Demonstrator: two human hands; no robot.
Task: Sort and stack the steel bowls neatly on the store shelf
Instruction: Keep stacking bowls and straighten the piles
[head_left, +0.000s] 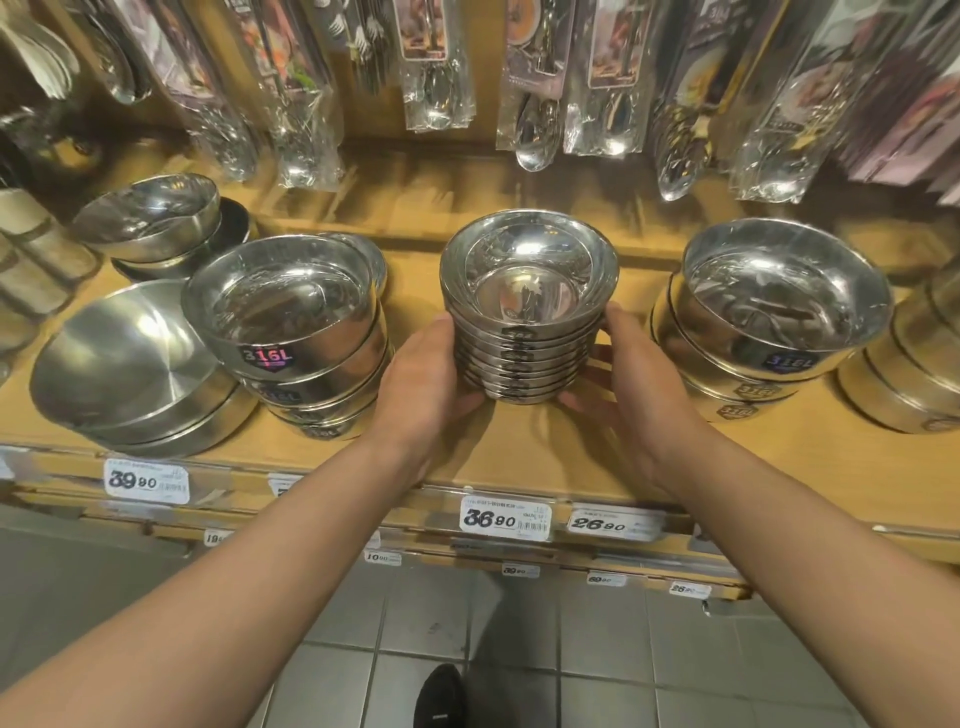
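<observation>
Scanning from the left edge of the frame, I see a wide shallow steel bowl (124, 358) tilted on its stack at the lower left of the wooden shelf (519, 457), and behind it, toward the upper left, a smaller tilted bowl (150, 218) resting on a dark dish. Just right of these stands a stack of straight-walled bowls (301, 332) with a "316L" sticker on the top one.

My left hand (426, 384) comes in next, its fingers curled around the lower left side of the small bowl stack (527, 306), thumb up along the stack's side. That stack sits at the centre of the frame, about eight flared bowls nested one inside another, upright, with its base on or just above the shelf; I cannot tell which. My right hand (631, 384) grips the opposite side, fingers wrapped behind and under the base, thumb resting near the upper rims.

Further right, well apart from my hands, another stack of 316L bowls (779, 306) stands on the shelf, and one more stack is cut off at the right edge.

Packaged spoons and forks (535, 78) hang along the top of the frame. Price tags (506, 518) line the shelf's front edge, and grey floor tiles show along the bottom.
</observation>
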